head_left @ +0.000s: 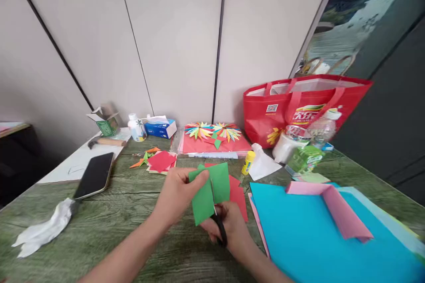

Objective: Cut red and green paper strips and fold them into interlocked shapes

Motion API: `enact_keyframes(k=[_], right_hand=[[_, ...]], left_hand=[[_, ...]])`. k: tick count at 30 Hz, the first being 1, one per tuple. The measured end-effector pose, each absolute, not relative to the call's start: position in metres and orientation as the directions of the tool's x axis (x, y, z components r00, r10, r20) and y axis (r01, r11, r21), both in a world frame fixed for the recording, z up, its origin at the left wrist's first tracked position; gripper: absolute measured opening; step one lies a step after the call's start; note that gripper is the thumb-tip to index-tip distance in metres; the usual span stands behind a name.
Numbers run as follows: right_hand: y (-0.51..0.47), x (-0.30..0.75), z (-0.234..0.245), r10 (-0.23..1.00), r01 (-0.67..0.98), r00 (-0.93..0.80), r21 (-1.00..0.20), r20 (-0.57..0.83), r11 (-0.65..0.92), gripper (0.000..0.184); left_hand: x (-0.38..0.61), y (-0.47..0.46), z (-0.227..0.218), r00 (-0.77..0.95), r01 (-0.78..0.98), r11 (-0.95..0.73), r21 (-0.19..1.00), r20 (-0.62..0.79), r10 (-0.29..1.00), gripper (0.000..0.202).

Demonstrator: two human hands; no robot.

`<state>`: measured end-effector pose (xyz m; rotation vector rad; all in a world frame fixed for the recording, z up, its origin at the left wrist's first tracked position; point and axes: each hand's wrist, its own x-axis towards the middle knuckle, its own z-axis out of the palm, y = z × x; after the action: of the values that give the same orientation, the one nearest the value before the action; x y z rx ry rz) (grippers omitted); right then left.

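Your left hand (177, 188) has thumb and fingers pinched closed on a bright green rectangular sheet of paper (221, 183), held above the dark green wood-grain bench (113, 223). At the sheet's 5 o'clock, your right hand (235, 230) has its fingers curled closed around black-handled scissors (222, 231); the blades point toward 12 along the paper's middle, their gap hard to tell. From the sheet, flat red paper pieces (238, 199) lie just beside at 4 o'clock, partly hidden by that hand. Beyond them, also at 4, spread large blue sheets (288, 239) topped with a folded pink paper strip (341, 214). A small yellow glue stick (248, 162) is at 2, and a flat red packet (191, 145) bearing multicoloured paper stars (199, 131) at 12. A black phone (95, 173) lies well apart at 9.
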<state>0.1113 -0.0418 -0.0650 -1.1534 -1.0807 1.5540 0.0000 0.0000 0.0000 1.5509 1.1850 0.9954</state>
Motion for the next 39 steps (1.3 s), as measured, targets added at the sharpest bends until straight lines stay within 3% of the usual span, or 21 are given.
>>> enact_keyframes(k=[7,12,16,18,21,23,26,31,35,39], right_hand=[[-0.036,0.109,-0.070,0.969,-0.087,-0.143,-0.973,-0.200,-0.213,0.021],[-0.034,0.109,-0.076,0.968,-0.111,-0.170,-0.972,-0.186,-0.206,0.016],[-0.037,0.111,-0.079,0.957,-0.113,-0.252,-0.978,-0.144,-0.177,0.022],[-0.038,0.113,-0.081,0.952,-0.115,-0.294,-0.986,-0.080,-0.118,0.023],[-0.038,0.115,-0.086,0.957,-0.211,-0.290,-0.976,0.003,-0.061,0.034],[-0.035,0.117,-0.088,0.972,-0.306,-0.231,-0.952,0.052,-0.021,0.038],[-0.030,0.121,-0.090,0.993,-0.404,-0.031,-0.910,0.112,0.090,0.036],[-0.024,0.128,-0.088,0.962,-0.387,0.256,-0.901,0.097,0.194,0.034],[-0.023,0.127,-0.090,0.948,-0.405,0.306,-0.888,0.092,0.217,0.034],[-0.022,0.126,-0.094,0.941,-0.402,0.333,-0.894,0.061,0.200,0.033]], left_hand=[[0.002,-0.001,0.002,0.204,0.233,-0.114,0.966,0.066,0.977,0.036],[-0.004,0.003,0.011,0.261,0.238,-0.200,0.950,0.136,0.956,0.016],[-0.015,0.010,0.016,0.302,0.321,-0.255,0.912,0.157,0.940,0.013],[-0.018,0.014,0.015,0.237,0.316,-0.254,0.914,0.184,0.954,0.016],[-0.016,0.020,0.009,-0.021,0.111,-0.189,0.976,0.193,0.981,0.022],[-0.011,0.022,0.002,-0.067,-0.021,-0.142,0.990,0.141,0.988,0.026],[-0.001,0.021,-0.008,-0.040,-0.039,-0.112,0.993,0.111,0.993,0.028],[0.008,0.012,-0.012,0.211,0.012,-0.002,1.000,-0.001,0.977,0.022],[0.005,0.010,-0.007,0.325,0.138,-0.025,0.990,-0.021,0.945,0.017],[0.003,0.012,-0.010,0.372,0.148,0.006,0.989,-0.061,0.926,0.014]])
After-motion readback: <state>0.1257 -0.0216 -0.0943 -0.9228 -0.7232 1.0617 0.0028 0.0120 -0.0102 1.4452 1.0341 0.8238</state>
